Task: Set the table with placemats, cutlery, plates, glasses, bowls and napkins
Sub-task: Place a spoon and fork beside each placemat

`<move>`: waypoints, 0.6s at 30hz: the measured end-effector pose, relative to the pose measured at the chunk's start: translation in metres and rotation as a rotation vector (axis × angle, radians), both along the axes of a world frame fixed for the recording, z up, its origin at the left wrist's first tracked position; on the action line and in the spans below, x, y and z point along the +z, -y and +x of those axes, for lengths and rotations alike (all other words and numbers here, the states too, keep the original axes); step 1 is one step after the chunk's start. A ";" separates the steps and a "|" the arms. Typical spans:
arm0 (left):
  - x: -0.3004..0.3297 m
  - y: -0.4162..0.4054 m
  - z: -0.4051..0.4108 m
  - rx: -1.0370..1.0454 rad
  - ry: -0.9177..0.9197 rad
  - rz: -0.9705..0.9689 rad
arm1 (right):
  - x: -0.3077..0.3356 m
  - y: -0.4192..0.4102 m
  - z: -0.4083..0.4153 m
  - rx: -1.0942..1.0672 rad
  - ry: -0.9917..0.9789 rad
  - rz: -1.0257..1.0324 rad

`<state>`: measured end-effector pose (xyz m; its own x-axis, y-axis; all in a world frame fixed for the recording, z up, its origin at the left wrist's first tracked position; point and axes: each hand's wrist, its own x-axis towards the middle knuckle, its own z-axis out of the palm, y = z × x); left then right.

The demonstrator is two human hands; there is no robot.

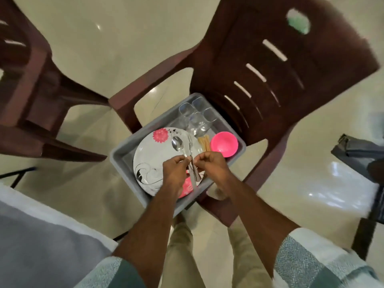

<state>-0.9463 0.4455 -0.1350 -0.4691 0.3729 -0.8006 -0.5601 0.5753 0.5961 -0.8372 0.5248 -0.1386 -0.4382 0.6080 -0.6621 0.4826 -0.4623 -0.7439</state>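
Note:
A grey tray (120, 161) rests on the seat of a brown plastic chair (259, 65). In it lie a white plate (153, 154) with pink flowers, several clear glasses (195, 115), a pink bowl (224, 144) and pale sticks (204, 143). Above the plate, my left hand (174, 173) and my right hand (212, 165) both pinch a bunch of metal cutlery (187, 154), a spoon and another piece, by the handles. The spoon bowl points away from me. A second pink piece shows under my left wrist.
Another brown chair (31, 84) stands at the left. A table edge with a grey placemat (41, 246) on white cloth sits at the lower left. A dark stand (361, 150) is at the right. Glossy cream floor lies around.

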 end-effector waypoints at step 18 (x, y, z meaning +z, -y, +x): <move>0.173 -0.219 0.334 -0.389 -0.095 0.209 | 0.179 -0.183 0.357 -0.211 0.162 0.286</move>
<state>-0.6125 0.6648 0.0378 -0.3299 0.6849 -0.6497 -0.2630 0.5943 0.7600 -0.4806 0.7076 0.0401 -0.1868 0.8436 -0.5035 0.5210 -0.3494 -0.7788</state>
